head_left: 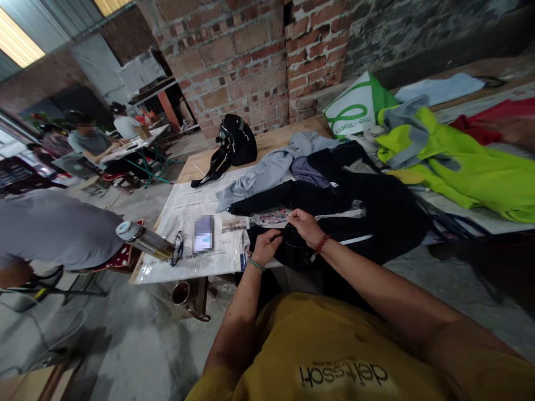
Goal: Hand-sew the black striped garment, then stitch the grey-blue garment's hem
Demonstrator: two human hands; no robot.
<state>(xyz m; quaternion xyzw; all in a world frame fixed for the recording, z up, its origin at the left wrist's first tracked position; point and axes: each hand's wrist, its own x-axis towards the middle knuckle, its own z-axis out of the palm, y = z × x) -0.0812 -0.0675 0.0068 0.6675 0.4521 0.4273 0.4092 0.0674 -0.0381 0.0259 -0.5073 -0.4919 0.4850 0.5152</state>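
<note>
A black garment with white stripes [393,209] lies bunched along the front of the table, one part of it hanging at the edge by my body. My left hand [266,248], with a beaded bracelet on the wrist, pinches a fold of this black cloth. Just right of it and slightly higher, my right hand [308,228] is closed in a pinch close above the cloth; whatever sits between those fingertips is too small to make out. A red bracelet is on that wrist. Printed paper shows beneath the garment.
Left on the table are a phone [203,234], glasses [178,248] and a tilted bottle [144,239]. Behind lie a grey garment [267,170] and a black bag [239,139]. Yellow-green clothing [463,161] and a green-white bag [355,108] are right. A person [58,228] sits left.
</note>
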